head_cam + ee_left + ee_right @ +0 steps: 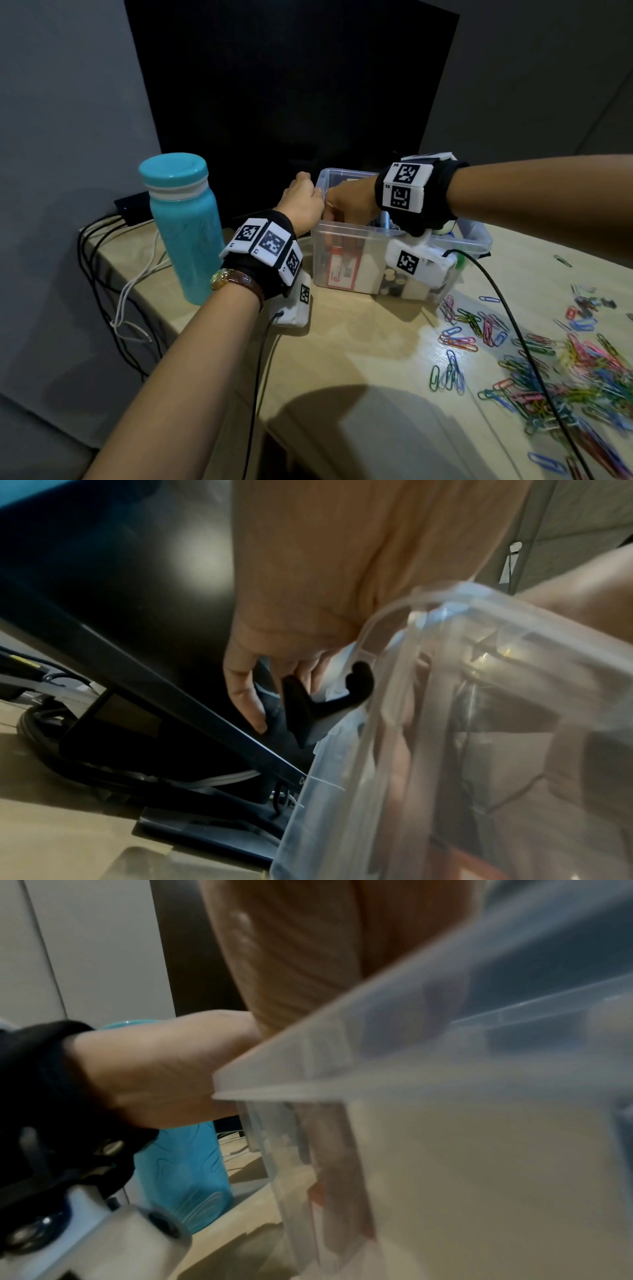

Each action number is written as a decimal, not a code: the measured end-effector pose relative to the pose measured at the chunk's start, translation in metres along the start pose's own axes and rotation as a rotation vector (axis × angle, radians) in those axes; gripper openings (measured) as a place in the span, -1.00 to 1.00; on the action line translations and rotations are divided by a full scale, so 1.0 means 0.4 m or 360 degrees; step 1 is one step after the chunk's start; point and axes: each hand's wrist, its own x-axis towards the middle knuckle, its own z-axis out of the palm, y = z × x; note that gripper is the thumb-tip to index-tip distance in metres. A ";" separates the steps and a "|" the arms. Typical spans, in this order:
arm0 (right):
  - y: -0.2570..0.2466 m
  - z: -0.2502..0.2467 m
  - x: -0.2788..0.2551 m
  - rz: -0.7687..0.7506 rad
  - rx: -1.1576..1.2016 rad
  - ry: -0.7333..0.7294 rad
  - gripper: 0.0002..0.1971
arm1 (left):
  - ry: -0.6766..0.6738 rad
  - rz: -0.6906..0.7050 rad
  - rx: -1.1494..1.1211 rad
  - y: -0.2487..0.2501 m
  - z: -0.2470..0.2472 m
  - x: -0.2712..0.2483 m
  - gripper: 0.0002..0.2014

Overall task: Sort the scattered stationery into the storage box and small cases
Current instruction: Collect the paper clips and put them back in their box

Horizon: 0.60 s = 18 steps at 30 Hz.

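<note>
The clear plastic storage box, at the counter's back edge, is gripped at its left rim by the left hand. The right hand is reached inside; its grip cannot be told. The box looks light, stiff and slippery; the rim is best held.

No text is showing clearly enough to read. The tags on the wrist bands are carrying small characters, and a red-bordered label in the box is too blurred.

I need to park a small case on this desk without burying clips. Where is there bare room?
Bare desk lies in front of the storage box, between the left hand's wrist and the paper clips. A narrower strip runs between the teal bottle and the box. The right side is crowded with clips.
</note>
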 end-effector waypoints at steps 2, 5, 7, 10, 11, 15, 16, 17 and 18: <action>0.000 -0.003 -0.004 -0.0043 0.0071 -0.0077 -0.93 | -0.0004 0.0005 -0.0012 -0.002 0.000 -0.001 -0.54; -0.005 -0.013 -0.021 -0.0069 0.0183 -0.0219 -0.88 | -0.0010 0.0003 -0.0029 -0.003 -0.002 -0.001 -0.56; -0.005 -0.014 -0.018 -0.0058 0.0185 -0.0222 -0.88 | -0.0008 0.0000 -0.0028 -0.001 -0.001 -0.002 -0.56; -0.007 -0.009 -0.005 -0.0024 0.0010 -0.0094 -0.82 | -0.0010 0.0011 -0.0009 0.001 -0.001 -0.004 -0.52; -0.007 -0.008 -0.002 -0.0028 -0.0023 -0.0068 -0.81 | -0.0008 0.0016 -0.0008 0.001 -0.002 -0.004 -0.52; -0.003 -0.006 -0.006 -0.0037 -0.0034 0.0049 -0.82 | 0.0002 0.0013 -0.0018 -0.001 -0.001 0.001 -0.56; -0.002 -0.004 -0.006 -0.0036 -0.0052 0.0089 -0.79 | -0.0002 0.0014 -0.0018 -0.002 0.000 0.002 -0.56; -0.002 -0.001 -0.004 -0.0026 -0.0075 0.0129 -0.76 | -0.0008 0.0014 -0.0019 -0.002 0.000 0.002 -0.56; -0.002 0.001 0.001 -0.0014 -0.0106 0.0172 -0.76 | -0.0013 0.0015 -0.0023 -0.003 0.001 0.004 -0.55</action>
